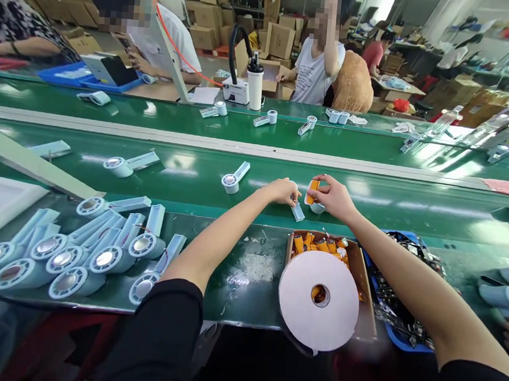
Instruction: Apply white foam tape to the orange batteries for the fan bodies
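Over the near green belt, my right hand (332,196) pinches an orange-wrapped battery (313,189) with a pale edge along it. Just under those fingers shows a rounded light-blue part (318,208), mostly covered. My left hand (283,191) is closed at the upper end of a light-blue fan housing (297,211), whose handle points down toward me; its other end is hidden by the fingers. Below my hands a cardboard box (366,308) holds several more orange batteries. A large roll of white tape (297,293) lies on top of that box.
Several light-blue fan housings (70,256) crowd the bench at left. More housings, one (232,181) near my left hand, lie on the belt (185,176). A blue tray (407,343) of dark parts sits beside the box. Co-workers (310,71) are across the line.
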The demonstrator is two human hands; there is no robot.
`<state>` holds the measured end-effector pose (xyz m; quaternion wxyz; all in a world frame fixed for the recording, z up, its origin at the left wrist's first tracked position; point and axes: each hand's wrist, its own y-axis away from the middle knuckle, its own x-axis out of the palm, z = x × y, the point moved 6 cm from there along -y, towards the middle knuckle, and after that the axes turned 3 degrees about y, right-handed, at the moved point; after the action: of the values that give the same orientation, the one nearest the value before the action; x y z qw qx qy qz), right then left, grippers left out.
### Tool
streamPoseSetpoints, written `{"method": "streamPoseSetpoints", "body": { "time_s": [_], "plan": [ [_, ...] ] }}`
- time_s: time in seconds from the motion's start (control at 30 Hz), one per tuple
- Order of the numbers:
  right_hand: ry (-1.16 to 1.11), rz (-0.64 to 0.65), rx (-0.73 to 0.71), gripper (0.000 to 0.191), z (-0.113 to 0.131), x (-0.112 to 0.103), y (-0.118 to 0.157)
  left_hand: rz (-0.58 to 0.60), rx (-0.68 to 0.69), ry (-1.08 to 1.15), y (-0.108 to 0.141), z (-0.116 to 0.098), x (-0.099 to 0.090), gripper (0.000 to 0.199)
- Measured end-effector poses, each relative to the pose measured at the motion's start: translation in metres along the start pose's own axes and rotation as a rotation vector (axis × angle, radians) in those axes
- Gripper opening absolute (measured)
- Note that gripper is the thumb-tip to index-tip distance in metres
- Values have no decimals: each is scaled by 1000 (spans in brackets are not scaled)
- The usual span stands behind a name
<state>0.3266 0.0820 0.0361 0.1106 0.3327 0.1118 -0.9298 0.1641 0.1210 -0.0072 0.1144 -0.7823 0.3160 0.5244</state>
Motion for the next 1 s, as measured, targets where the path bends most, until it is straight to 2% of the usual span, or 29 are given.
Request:
{"method": "streamPoseSetpoints", "body": {
  "time_s": [0.13,0.3,0.5,0.8,1.0],
  "plan": [
    [144,52,33,39,-5,2,16,-85,-68,27,-3,1,-7,14],
    [390,112,10,34,2,16,15,-186,-199,55,-4,2,-9,18],
    [576,156,-10,31,3,25,13,-181,-259,69,-9,-6,1,31],
    [774,155,53,36,0,22,18,-178,-260,101,-19,-7,7,32],
    [900,244,99,41,-1,24,17,-192,-265,130,-26,-8,7,33]
  ]
}}
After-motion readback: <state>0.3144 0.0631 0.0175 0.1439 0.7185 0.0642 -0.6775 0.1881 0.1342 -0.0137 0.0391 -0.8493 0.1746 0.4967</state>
